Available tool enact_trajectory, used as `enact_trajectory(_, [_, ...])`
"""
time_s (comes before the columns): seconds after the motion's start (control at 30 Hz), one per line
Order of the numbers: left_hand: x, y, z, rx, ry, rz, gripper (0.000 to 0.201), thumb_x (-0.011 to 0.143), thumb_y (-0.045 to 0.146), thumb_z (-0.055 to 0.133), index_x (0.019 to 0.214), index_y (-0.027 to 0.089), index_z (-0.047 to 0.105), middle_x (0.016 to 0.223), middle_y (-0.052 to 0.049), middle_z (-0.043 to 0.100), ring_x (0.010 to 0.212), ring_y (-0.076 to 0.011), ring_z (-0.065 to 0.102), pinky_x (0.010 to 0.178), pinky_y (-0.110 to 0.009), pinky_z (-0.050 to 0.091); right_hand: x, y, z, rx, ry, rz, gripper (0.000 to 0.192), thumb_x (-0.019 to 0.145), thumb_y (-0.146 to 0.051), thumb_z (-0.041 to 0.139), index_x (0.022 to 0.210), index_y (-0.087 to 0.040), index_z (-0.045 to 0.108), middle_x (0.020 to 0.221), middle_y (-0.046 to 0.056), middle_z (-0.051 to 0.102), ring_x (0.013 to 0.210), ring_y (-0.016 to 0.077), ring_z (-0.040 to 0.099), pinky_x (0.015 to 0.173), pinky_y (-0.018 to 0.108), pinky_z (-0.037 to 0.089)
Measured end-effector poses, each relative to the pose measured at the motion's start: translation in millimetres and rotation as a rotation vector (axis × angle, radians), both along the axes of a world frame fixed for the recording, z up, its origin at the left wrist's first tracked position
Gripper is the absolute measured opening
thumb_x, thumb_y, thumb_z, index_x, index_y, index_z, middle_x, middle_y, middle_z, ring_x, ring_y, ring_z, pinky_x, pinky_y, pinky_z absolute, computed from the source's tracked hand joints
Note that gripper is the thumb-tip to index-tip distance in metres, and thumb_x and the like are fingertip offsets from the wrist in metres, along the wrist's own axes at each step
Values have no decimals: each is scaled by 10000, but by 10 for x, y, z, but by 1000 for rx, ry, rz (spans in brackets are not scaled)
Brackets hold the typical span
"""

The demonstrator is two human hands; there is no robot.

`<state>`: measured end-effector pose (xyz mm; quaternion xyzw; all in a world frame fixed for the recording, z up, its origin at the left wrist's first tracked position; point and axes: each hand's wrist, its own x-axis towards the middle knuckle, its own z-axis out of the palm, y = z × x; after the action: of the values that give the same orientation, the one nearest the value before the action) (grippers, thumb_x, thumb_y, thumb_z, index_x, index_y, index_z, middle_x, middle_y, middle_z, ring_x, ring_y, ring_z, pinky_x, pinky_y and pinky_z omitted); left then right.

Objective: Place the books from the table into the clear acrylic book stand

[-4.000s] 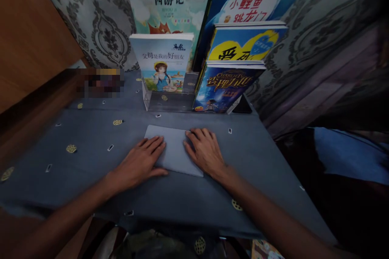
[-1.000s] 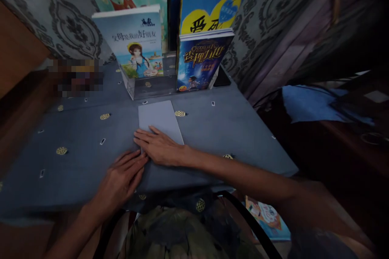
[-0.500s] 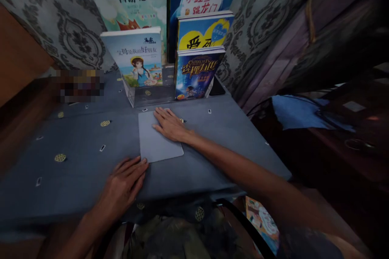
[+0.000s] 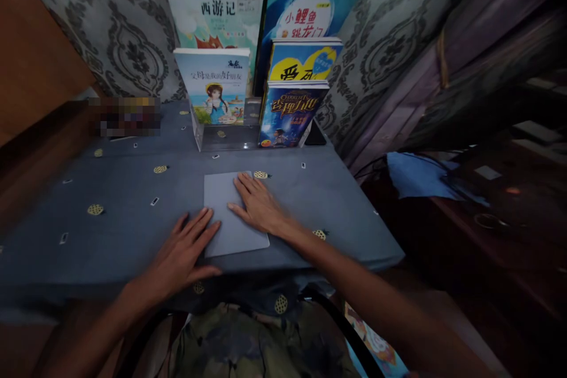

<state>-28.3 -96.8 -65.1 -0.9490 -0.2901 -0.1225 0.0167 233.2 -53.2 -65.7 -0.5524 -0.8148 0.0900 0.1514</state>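
A plain grey, flat rectangular sheet or thin board with rounded corners [image 4: 225, 230] lies on the blue-grey tablecloth near the front edge of the table. My right hand [image 4: 259, 204] rests flat across its upper right part, fingers stretched toward the far edge. At its left edge is my left hand [image 4: 190, 248], fingers spread, with the fingertips on or just over the sheet. Neither hand grips anything. Whether the sheet is a single piece or a thin booklet, I cannot tell.
Behind the sheet, a clear acrylic stand [image 4: 230, 140] holds several books, a dark blue one [image 4: 287, 115] at the front right. A black phone-like object [image 4: 315, 133] lies beside it. A blurred-out item [image 4: 126, 117] sits at the back left. Blue cloth [image 4: 416, 177] hangs right of the table.
The left hand has moved from the sheet's near left corner up along its left edge, with its fingers spreading. The sheet sits slightly nearer to me, the right hand still on it; the view has shifted.
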Motion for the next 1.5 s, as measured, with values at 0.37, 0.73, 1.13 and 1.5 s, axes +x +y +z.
enact_trajectory(0.37, [-284, -352, 91, 67, -55, -203, 566, 1041, 245, 449, 1586, 215, 300, 1448, -101, 607, 1374, -214, 542, 1174, -422, 408, 144, -846, 210, -205, 196, 183, 725, 988, -575, 491, 1518, -83, 445, 1626, 209, 339, 1539, 334, 266, 1260, 556, 231])
enact_trajectory(0.73, [206, 376, 669, -392, -840, 163, 351, 997, 456, 501, 897, 213, 734, 815, -20, 733, 730, -165, 669, 704, -278, 545, 503, -628, 344, -261, 775, 131, 383, 952, -419, 579, 1289, -266, 674, 1341, 77, 681, 1285, 264, 605, 1105, 457, 469])
enact_trajectory(1.13, [786, 1173, 551, -969, -1438, 519, 226, 841, 415, 632, 851, 201, 560, 571, 95, 373, 450, -59, 312, 395, -150, 199, 225, 144, 250, -159, 1076, -58, 400, 882, -574, 562, 973, -208, 697, 912, 38, 690, 739, 168, 654, 678, 308, 598])
enact_trajectory(1.5, [681, 1450, 466, -1028, -1205, 605, 139, 843, 344, 562, 860, 216, 512, 582, 81, 464, 405, -80, 382, 396, -175, 198, 348, 336, 220, -351, 1125, -220, 365, 781, -550, 652, 693, -207, 562, 528, -80, 463, 353, 73, 422, 343, 206, 351])
